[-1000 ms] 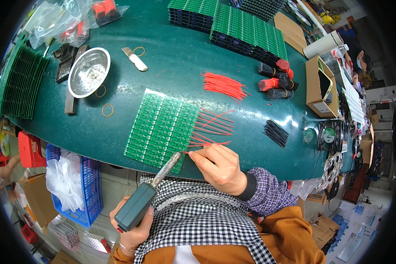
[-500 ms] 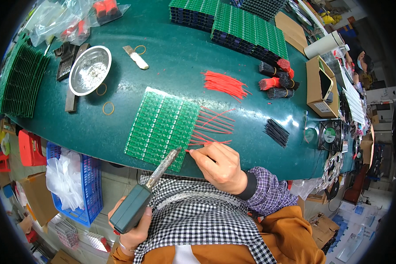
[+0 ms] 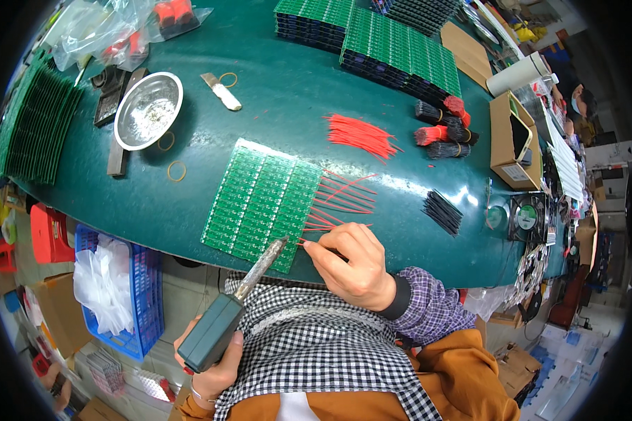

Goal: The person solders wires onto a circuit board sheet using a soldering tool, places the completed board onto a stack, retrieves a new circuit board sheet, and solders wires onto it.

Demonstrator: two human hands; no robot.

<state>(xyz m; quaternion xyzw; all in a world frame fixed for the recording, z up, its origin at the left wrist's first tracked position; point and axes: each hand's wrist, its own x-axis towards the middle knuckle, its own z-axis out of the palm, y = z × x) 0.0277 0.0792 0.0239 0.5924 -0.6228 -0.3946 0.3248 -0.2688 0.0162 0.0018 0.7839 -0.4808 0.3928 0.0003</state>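
- Now we see the left hand (image 3: 214,358), low and left of centre, wrapped shut round the dark boxy handle of a soldering iron (image 3: 240,305).
- Its long axis runs on a slant from lower left to upper right, with the metal tip pointing up-right at the near corner of the green circuit board panel (image 3: 263,203).
- That panel lies flat on the dark green table (image 3: 274,105) at mid frame, its long side slanting from upper right to lower left.
- Our right hand (image 3: 354,263), just right of the tip, pinches a thin red wire (image 3: 314,244) between fingertips at the panel's right edge; the other fingers are curled.
- More red wires (image 3: 344,200) fan rightward from the same edge.
- At upper centre a loose bundle of red wires (image 3: 361,135) lies pointing left to right.
- At right sits an open brown cardboard box (image 3: 505,140), with banded bundles of black and red wires (image 3: 442,133) beside it.
- At upper left we find clear plastic bags (image 3: 112,31) and a round steel bowl (image 3: 149,109).
- At lower left stands a blue crate (image 3: 147,295) holding white bags.
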